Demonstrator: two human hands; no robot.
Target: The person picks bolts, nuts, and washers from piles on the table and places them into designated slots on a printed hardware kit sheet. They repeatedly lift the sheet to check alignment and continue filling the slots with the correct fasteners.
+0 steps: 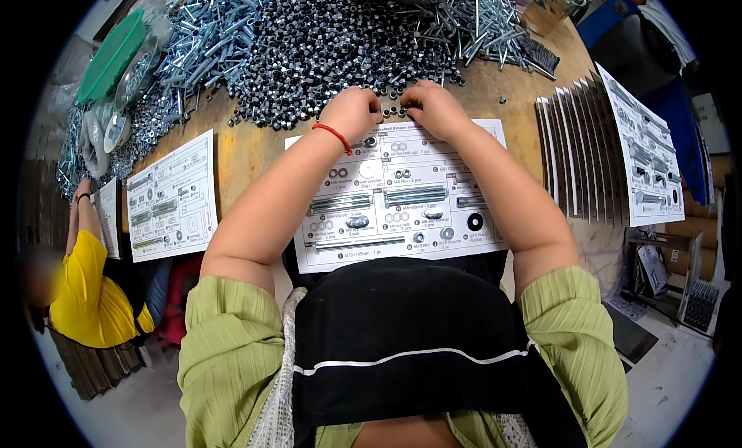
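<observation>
A printed hardware card [363, 187] lies in front of me, with bolts, nuts and washers set on its pictures. My left hand [352, 114], a red cord at its wrist, is over the card's far edge with its fingers curled in. Across from it, my right hand [434, 110] has its fingers bent and pinched. Between the two hands sit several loose hex nuts [394, 110], just beyond the card. Whatever the fingertips hold is too small or hidden to make out. Behind the hands spreads a large heap of dark nuts [325, 50].
Piles of bolts lie at the far left [205, 42] and far right [487, 23]. A green basin [112, 54] leans at the left. Another filled card [171, 197] lies to my left, near a person in a yellow shirt [97, 290]. Upright cards [641, 151] stand in a row at right.
</observation>
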